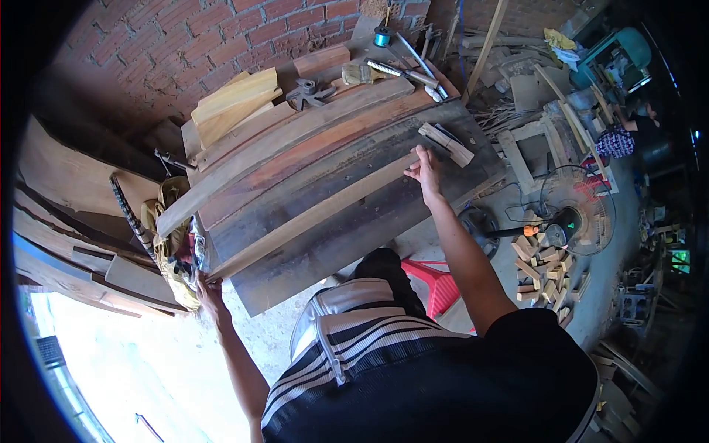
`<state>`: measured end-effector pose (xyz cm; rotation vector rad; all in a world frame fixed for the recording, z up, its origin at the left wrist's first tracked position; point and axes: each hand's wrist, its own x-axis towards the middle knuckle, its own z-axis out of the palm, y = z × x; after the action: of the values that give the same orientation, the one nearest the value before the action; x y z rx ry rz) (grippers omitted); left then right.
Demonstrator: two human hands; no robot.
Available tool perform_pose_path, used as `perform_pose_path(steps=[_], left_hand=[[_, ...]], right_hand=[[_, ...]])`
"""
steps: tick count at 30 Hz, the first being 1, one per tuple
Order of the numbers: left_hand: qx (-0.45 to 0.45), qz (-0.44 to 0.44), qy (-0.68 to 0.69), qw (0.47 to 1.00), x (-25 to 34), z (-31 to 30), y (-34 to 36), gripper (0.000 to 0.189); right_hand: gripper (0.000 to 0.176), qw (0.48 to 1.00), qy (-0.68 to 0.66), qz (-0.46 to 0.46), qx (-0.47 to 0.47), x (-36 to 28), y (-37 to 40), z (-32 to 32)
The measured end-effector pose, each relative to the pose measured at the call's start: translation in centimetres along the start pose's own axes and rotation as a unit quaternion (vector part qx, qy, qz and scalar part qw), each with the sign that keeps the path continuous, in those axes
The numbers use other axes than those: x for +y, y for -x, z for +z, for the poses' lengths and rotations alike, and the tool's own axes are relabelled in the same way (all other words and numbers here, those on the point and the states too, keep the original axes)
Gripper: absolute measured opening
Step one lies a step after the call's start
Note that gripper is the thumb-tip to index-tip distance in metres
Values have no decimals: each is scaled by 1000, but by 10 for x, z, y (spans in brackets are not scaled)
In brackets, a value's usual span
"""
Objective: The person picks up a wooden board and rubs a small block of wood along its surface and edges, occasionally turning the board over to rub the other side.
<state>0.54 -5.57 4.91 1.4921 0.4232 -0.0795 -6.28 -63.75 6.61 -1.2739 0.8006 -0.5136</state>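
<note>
A long, narrow wooden strip [317, 216] lies slantwise across the dark work table [295, 277], and I have a hand at each of its ends. My left hand [210, 292] is closed around the near-left end, just past the table's edge. At the far-right end, my right hand [425, 176] pinches the strip between thumb and fingers. Just beyond my right hand rests a small bundle of wood pieces [447, 144]. Longer boards [288, 155] lie side by side behind the strip.
On the table's back part are a brush [360, 74], a metal clamp-like tool [309, 94], pale boards [236, 103] and a blue spool [381, 37]. A red stool [436, 288], a fan [569, 221] and wood blocks [543, 269] stand right. Another person [628, 136] is at far right.
</note>
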Motion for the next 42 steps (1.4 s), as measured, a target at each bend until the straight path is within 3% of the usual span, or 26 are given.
perform_pose_path(steps=[4,6,17,19,20,21,22,23,24,25,26,27,28,29,31,36,39,41,42], left_hand=[[20,-12,5,1000,6,8,2,52],[84,-3,30,996,13,19,6,42],[94,3,-42,995,3,12,-6,48],[86,28,-17,996,-5,6,-10,39],[63,288,-401,868,-33,-15,-24,42],[87,235,-336,908,-46,-20,-33,53],[71,186,-312,929,-36,-14,-22,52],[84,201,-403,889,-29,-9,-14,49],[71,237,-356,901,-23,-4,-2,45],[109,283,-450,840,-18,1,7,44],[112,230,-390,884,-33,-18,-4,42],[75,127,-91,985,-37,-8,-11,42],[70,123,-98,985,-37,-8,-2,29],[56,14,116,992,-14,5,17,26],[43,49,56,996,-12,9,39,38],[49,-17,160,986,-26,6,77,45],[34,-79,235,968,-60,-18,86,45],[-5,31,-33,999,-55,-14,104,45],[23,-72,88,993,-42,-9,108,46]], right_hand=[[43,1000,0,-10,6,0,0,2],[44,1000,10,-3,7,1,-2,2],[48,1000,30,-7,-4,1,-4,2],[48,999,29,-8,-17,5,-8,-3],[46,999,26,-8,-18,7,-11,-6],[45,1000,22,-5,-22,12,-12,-6],[42,1000,12,-5,-27,14,-10,-7],[39,999,2,-4,-36,11,-8,-8],[41,998,-23,1,-50,15,-10,-14],[43,997,-49,4,-61,18,-12,-15],[40,997,-45,14,-61,13,-8,-16],[38,997,-40,24,-62,6,-3,-18],[37,995,-54,40,-74,1,2,-19],[37,993,-66,54,-81,-4,8,-24],[37,992,-73,79,-66,-11,20,-26],[41,991,-63,95,-71,-4,43,-54],[47,990,21,103,-95,12,55,-71],[51,989,32,112,-92,20,64,-79],[52,989,28,127,-67,28,69,-80]])
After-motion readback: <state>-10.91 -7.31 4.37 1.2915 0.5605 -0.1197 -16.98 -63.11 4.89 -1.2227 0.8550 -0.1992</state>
